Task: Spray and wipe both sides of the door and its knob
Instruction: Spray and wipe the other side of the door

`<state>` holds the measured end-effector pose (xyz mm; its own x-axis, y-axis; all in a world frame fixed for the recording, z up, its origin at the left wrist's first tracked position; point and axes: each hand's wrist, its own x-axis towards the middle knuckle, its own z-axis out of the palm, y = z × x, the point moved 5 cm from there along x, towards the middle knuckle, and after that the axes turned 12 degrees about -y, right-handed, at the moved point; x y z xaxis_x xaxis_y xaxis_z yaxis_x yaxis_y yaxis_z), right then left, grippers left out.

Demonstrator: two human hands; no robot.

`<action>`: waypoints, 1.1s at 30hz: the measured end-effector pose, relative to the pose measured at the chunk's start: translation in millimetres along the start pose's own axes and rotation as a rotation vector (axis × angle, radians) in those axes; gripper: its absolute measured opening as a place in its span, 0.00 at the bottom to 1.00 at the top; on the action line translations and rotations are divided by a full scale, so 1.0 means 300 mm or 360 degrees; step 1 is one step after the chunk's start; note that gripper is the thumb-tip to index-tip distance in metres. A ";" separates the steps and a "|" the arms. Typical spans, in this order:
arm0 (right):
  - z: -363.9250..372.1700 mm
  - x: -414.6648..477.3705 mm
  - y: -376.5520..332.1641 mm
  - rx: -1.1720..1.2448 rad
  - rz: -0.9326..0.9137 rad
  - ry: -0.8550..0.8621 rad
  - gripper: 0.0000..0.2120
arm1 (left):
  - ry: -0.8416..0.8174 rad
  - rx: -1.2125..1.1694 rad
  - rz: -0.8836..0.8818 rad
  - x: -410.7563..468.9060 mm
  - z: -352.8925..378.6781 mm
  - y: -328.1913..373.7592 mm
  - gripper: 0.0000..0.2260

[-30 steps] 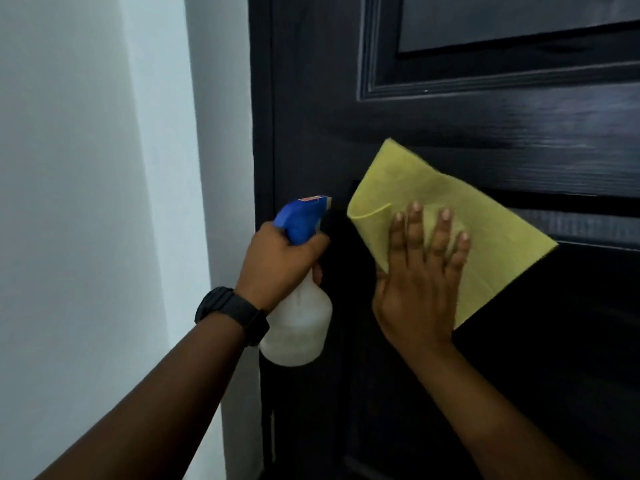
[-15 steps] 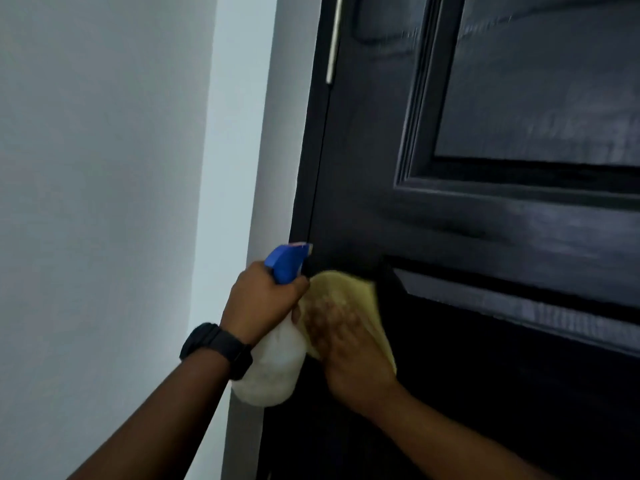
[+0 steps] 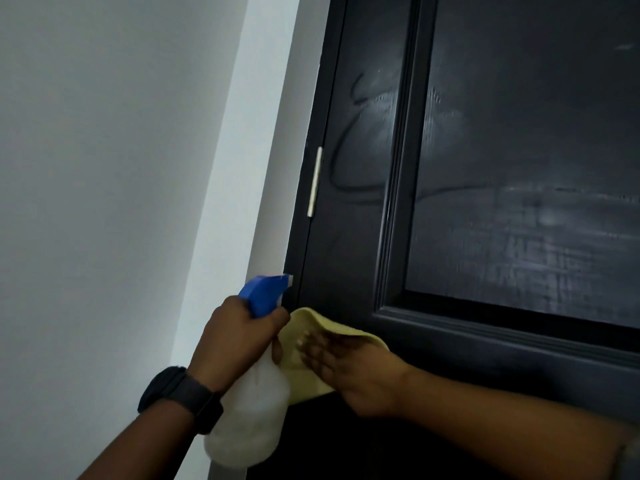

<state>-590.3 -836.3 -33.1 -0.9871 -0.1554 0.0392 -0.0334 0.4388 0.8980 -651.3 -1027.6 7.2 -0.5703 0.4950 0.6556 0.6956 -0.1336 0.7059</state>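
Note:
A black panelled door fills the right of the head view, its upper panel streaked with damp smears. My left hand grips a spray bottle with a blue head and a cloudy white body, held by the neck close to the door's hinge edge. My right hand presses a yellow cloth flat against the door, just right of the bottle, below the upper panel. The fingers lie straight and point left. No knob is in view.
A white wall and a pale door jamb stand to the left. A pale metal hinge sits on the door's left edge above the bottle. A black watch is on my left wrist.
The right hand slid the cloth left, from the door's middle to the hinge edge beside the bottle, with the cloth now bunched under it. The view tilted upward, showing the upper panel and hinge.

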 end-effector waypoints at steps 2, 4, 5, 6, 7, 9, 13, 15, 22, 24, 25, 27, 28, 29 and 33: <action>-0.072 0.021 0.162 -0.0005 0.0092 0.0052 0.32 | 0.0016 -0.0004 0.0088 0.137 -0.037 0.104 0.32; -0.142 0.011 0.337 0.0013 0.0231 0.0122 0.33 | 0.0006 -0.0014 0.0114 0.248 -0.062 0.193 0.36; -0.187 0.012 0.425 -0.0020 0.0254 0.0171 0.33 | -0.0019 -0.0029 0.0102 0.301 -0.073 0.243 0.37; -0.223 0.012 0.452 -0.0081 0.0223 0.0272 0.33 | -0.0002 -0.0051 0.0104 0.294 -0.082 0.268 0.38; -0.270 0.022 0.605 -0.0070 0.0246 0.0211 0.33 | -0.0053 -0.0077 0.0120 0.422 -0.097 0.340 0.37; -0.338 0.035 0.693 -0.0197 0.0228 0.0262 0.34 | -0.0010 -0.0109 0.0113 0.489 -0.117 0.412 0.33; -0.470 0.043 0.997 -0.0182 0.0332 0.0197 0.33 | -0.0038 -0.0151 0.0214 0.751 -0.169 0.671 0.19; -0.526 0.046 1.105 -0.0217 0.0400 0.0304 0.33 | -0.0070 -0.0159 0.0230 0.807 -0.185 0.751 0.17; -0.864 0.106 1.772 -0.0176 0.0660 0.0241 0.34 | -0.0219 -0.0278 0.0302 1.296 -0.344 1.187 0.20; -0.931 0.116 1.906 -0.0195 0.0715 0.0261 0.34 | -0.0254 -0.0296 0.0346 1.397 -0.372 1.280 0.17; -0.964 0.120 1.982 -0.0141 0.0755 0.0282 0.33 | -0.0262 -0.0312 0.0332 1.442 -0.388 1.328 0.18; -1.036 0.132 2.126 -0.0114 0.0807 0.0320 0.33 | -0.0308 -0.0341 0.0352 1.538 -0.416 1.420 0.18; -1.070 0.139 2.195 -0.0049 0.0842 0.0328 0.33 | -0.0334 -0.0364 0.0345 1.579 -0.431 1.466 0.18; -1.083 0.152 2.210 -0.0052 0.0846 0.0358 0.34 | -0.0339 -0.0371 0.0339 1.580 -0.440 1.471 0.19; -1.216 0.166 2.488 0.0018 0.0996 0.0258 0.36 | -0.0397 -0.0387 0.0392 1.799 -0.503 1.654 0.19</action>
<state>-607.1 -839.4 798.9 -0.7843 0.0013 0.6203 0.5381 0.4990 0.6793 -679.8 -956.4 751.6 -0.2559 0.6115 0.7487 0.6575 -0.4577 0.5985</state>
